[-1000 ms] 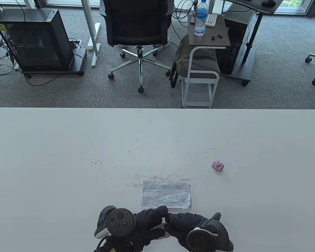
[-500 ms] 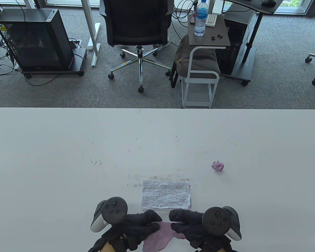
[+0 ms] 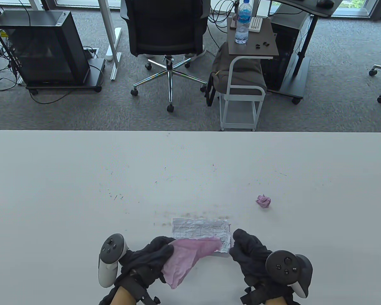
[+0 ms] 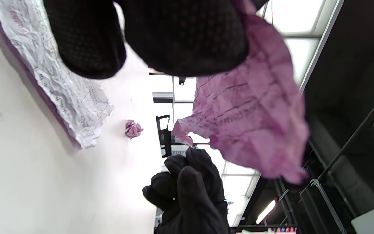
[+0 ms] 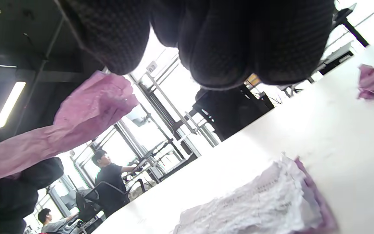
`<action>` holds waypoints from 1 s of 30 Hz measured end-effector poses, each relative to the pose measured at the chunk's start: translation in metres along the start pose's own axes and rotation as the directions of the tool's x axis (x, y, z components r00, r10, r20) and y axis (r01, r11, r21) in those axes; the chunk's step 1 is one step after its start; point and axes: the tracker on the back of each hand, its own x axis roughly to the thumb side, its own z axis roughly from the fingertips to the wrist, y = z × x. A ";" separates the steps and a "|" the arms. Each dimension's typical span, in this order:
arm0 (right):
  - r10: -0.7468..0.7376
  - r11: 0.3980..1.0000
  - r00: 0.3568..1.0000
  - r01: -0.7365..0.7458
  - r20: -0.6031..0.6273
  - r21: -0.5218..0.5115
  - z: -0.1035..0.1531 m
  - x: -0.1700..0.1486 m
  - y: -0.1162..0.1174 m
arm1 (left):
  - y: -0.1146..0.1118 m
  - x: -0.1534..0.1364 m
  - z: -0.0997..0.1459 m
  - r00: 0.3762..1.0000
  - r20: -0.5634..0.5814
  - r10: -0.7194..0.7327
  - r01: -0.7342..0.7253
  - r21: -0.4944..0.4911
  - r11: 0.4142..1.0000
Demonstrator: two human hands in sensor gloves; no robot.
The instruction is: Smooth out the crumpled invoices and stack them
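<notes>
My left hand [image 3: 155,254] pinches a half-unfolded pink invoice [image 3: 185,259] and holds it above the table, its free end hanging over the near edge of the flattened white invoice [image 3: 200,229]. In the left wrist view the fingers [image 4: 187,39] grip the pink invoice [image 4: 252,113] from above. My right hand [image 3: 246,249] sits just right of the white sheet with its fingers curled, holding nothing and apart from the pink paper. A pink sheet's edge shows under the white invoice [image 5: 255,204]. A crumpled pink ball [image 3: 263,201] lies farther right.
The white table [image 3: 82,190] stretches wide on both sides and beyond the stack. Past its far edge stand an office chair [image 3: 166,28], a small side cart [image 3: 241,95] with a water bottle, and a black computer case [image 3: 41,47] on the floor.
Both hands were opening the pink invoice near the table's front edge. Now my right hand has let go and shifted right, while my left hand carries the sheet forward over the white invoice.
</notes>
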 end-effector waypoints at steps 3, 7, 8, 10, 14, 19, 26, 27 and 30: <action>-0.029 1.000 0.992 0.028 0.126 0.009 0.003 0.023 0.006 | 0.003 -0.002 0.002 0.995 0.006 0.103 -0.103 0.058 0.993; 0.198 0.980 0.917 -0.193 0.345 -0.049 0.010 0.065 0.019 | -0.002 -0.005 0.003 0.984 -0.051 0.172 -0.170 0.042 0.985; 0.260 0.964 0.881 -0.257 0.394 -0.062 0.011 0.075 0.023 | -0.004 -0.005 0.002 0.981 -0.052 0.186 -0.185 0.025 0.982; 0.379 0.919 0.795 -0.381 0.474 -0.097 0.015 0.090 0.032 | -0.010 -0.004 0.002 0.978 -0.053 0.201 -0.201 -0.005 0.980; 0.489 0.852 0.679 -0.505 0.548 -0.136 0.021 0.106 0.053 | -0.022 -0.005 0.000 0.978 -0.089 0.187 -0.193 -0.059 0.980; 0.497 0.847 0.645 -0.507 0.580 -0.162 0.021 0.107 0.058 | -0.030 -0.007 -0.003 0.985 -0.137 0.102 -0.119 -0.124 0.985; 0.395 0.907 0.758 -0.411 0.518 -0.091 0.015 0.093 0.051 | -0.028 -0.009 -0.003 0.982 -0.186 -0.031 0.009 -0.117 0.993; 0.359 0.920 0.783 -0.389 0.508 -0.052 0.014 0.089 0.051 | -0.028 -0.010 -0.003 0.979 -0.198 -0.052 0.027 -0.126 0.992; 0.316 0.934 0.826 -0.356 0.468 -0.002 0.011 0.081 0.049 | -0.027 -0.013 -0.004 0.969 -0.233 -0.078 0.047 -0.135 0.990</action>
